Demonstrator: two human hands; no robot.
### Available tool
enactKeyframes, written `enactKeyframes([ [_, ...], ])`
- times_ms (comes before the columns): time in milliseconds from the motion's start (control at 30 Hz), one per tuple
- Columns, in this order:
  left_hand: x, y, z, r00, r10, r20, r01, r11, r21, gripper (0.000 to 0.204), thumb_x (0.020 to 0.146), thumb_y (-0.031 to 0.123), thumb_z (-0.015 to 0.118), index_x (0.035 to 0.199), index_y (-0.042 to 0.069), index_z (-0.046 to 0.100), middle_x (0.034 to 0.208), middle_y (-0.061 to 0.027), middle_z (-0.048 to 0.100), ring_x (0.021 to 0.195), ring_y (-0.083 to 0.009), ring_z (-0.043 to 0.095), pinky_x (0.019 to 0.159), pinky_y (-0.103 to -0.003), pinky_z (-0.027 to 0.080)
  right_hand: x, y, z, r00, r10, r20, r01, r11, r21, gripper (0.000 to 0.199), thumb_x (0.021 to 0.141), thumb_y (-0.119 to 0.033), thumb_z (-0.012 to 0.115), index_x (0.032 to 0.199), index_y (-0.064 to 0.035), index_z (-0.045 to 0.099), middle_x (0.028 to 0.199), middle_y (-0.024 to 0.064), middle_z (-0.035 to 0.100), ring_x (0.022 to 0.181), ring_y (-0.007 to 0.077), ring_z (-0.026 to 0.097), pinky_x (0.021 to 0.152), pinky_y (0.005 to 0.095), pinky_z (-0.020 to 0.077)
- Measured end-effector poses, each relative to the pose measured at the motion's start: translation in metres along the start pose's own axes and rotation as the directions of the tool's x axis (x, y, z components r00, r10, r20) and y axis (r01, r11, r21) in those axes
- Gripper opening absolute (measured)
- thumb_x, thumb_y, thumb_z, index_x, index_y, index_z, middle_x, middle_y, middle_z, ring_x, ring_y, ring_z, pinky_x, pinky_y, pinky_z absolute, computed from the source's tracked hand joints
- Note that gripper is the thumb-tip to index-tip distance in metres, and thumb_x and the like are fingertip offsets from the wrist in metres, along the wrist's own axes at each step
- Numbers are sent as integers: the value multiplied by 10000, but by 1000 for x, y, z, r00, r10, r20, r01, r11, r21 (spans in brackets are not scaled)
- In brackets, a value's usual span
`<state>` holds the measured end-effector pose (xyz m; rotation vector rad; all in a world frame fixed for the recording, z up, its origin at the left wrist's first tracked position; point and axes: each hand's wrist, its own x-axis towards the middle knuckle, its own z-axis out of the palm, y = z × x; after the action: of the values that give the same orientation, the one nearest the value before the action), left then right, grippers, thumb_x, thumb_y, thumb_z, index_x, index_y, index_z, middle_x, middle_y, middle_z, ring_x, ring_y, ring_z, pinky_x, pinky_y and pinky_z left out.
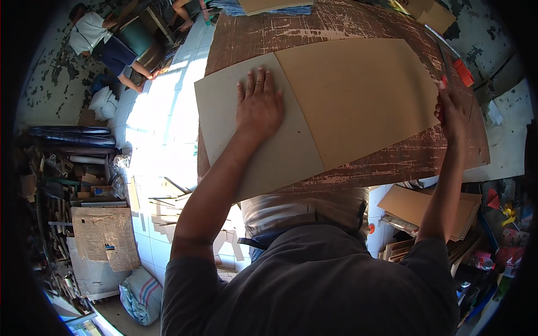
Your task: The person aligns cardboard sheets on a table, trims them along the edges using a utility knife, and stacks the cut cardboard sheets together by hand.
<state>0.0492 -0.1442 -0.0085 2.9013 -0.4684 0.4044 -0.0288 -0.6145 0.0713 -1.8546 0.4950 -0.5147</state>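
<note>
My left hand (260, 109) lies flat with its fingers stretched out on a grey sheet of cardboard (224, 103). This sheet overlaps or adjoins a larger brown sheet of cardboard (353, 95); which of the two I cannot tell. Both rest on a worn, scratched brown tabletop (358, 168). At the right end of the brown sheet, my right hand (453, 115) is closed around a slim tool with a red part (444, 82). A thin dark length seems to extend from it away from me, but its exact kind is unclear.
An orange-red object (463, 73) lies by the table's right edge. Stacked sheets (274, 7) sit at the far edge. Cardboard pieces (431, 204) are piled below right; scraps (168, 210) litter the tiled floor at left. Another person (106, 42) bends over at far left.
</note>
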Motion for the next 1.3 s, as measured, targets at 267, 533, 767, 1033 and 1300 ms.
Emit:
enactKeyframes([
  [267, 3, 5, 1, 1000, 11, 1, -11, 999, -33, 611, 1071, 379, 335, 1577, 37, 306, 1663, -167, 257, 1554, -356, 188, 1265, -540, 122, -64, -62, 208, 817, -33, 576, 30, 999, 15, 346, 1043, -390, 568, 1030, -44, 559, 795, 3, 544, 595, 92, 529, 556, 270, 484],
  [533, 2, 5, -3, 999, 9, 53, -7, 999, -45, 616, 1071, 373, 317, 1589, 40, 290, 1680, -153, 219, 1565, -342, 156, 1267, -539, 96, -70, -96, 310, 779, 26, 627, 266, 891, -367, 389, 1015, -223, 444, 840, 83, 608, 672, 160, 689, 537, 258, 702, 498, 382, 581],
  [767, 4, 5, 4, 1000, 30, 2, -30, 999, -31, 618, 1068, 392, 333, 1577, 43, 316, 1664, -155, 263, 1553, -348, 198, 1260, -549, 129, -64, -101, 328, 743, 114, 659, 370, 751, -548, 416, 1007, -215, 449, 787, 76, 648, 601, 162, 652, 517, 270, 689, 525, 408, 584],
  [1033, 6, 4, 6, 1000, 8, -19, -9, 998, -56, 614, 1065, 388, 331, 1573, 44, 326, 1652, -160, 292, 1549, -353, 211, 1256, -557, 137, -69, -101, 344, 762, 52, 646, 462, 656, -597, 284, 915, -97, 518, 1038, 93, 689, 822, 245, 727, 607, 300, 732, 591, 415, 607],
  [1300, 3, 1, 3, 1000, -6, 6, 6, 999, -48, 605, 1061, 373, 340, 1565, 39, 333, 1660, -155, 273, 1553, -350, 196, 1257, -557, 133, -90, -122, 335, 753, 67, 655, 501, 587, -636, 301, 932, -142, 494, 896, 59, 715, 684, 219, 700, 602, 344, 719, 627, 442, 599],
])
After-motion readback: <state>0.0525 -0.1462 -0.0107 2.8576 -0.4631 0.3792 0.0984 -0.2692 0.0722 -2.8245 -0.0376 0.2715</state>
